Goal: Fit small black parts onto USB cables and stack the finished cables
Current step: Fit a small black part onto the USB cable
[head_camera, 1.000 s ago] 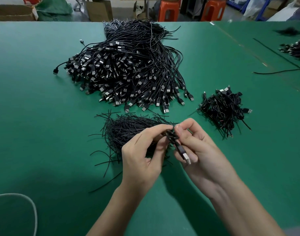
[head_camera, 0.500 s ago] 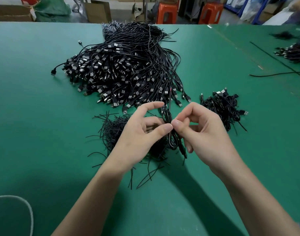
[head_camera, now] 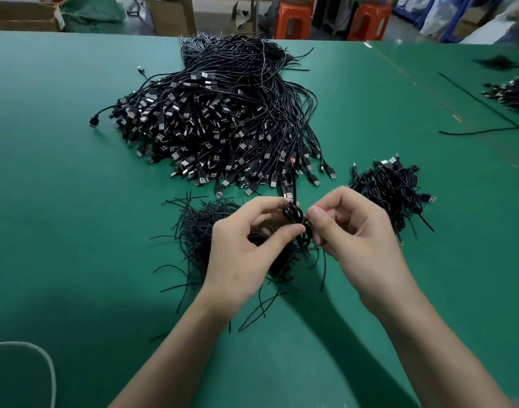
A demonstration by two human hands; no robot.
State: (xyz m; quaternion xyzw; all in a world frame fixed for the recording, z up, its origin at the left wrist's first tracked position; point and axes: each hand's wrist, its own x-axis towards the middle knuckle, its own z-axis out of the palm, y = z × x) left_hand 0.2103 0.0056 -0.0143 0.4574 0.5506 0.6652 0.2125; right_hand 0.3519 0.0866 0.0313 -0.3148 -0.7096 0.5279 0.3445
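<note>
Across the green table [head_camera: 75, 231], a big heap of USB cables [head_camera: 222, 128] fills the far middle. Nearer lies a pile of thin black ties [head_camera: 193, 231], partly hidden behind the left hand [head_camera: 246, 254]. A small stack of coiled cables [head_camera: 390, 192] sits to the right. Both hands pinch one coiled USB cable [head_camera: 295, 214] between thumb and fingertips above the ties; the right hand [head_camera: 361, 240] covers its lower loops. A white cord [head_camera: 47, 363] is cut off at the lower left.

The left hand [head_camera: 240, 260] and right hand [head_camera: 361, 240] cover much of the coiled black USB cable [head_camera: 293, 216]. The thin white cord [head_camera: 54, 390] runs off at the bottom-left edge. The blurred far-right black cable pile [head_camera: 511, 94] is cropped.
</note>
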